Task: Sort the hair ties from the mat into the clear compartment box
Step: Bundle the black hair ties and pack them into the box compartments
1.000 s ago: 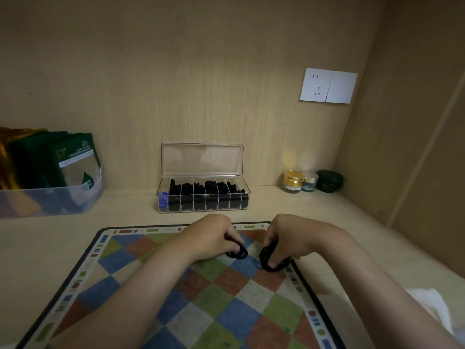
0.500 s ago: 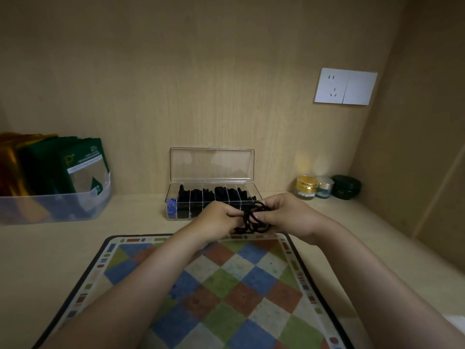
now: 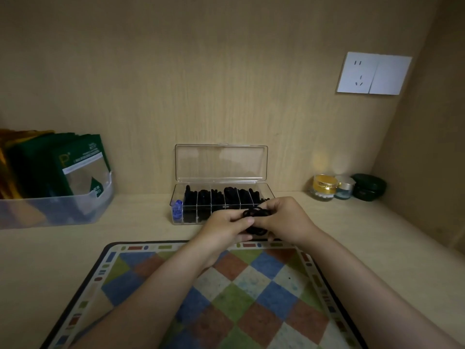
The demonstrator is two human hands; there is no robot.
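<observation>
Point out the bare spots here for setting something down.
Bare shelf: between the bin and the box, and right of the mat, before the jars. The mat's squares are bare. Crowded: before the box, where the left hand and right hand hold hair ties.

Green packet: a large pale "P" stood at its upper left; the packet leaned in the clear bin at 9 o'clock.
Packet's white band: a line of fine print ran above it, too small to read.
Packet's lower right: small white marks, blurred.
Gold jar: at 2 o'clock, a patterned band round it, its letters not legible.
</observation>
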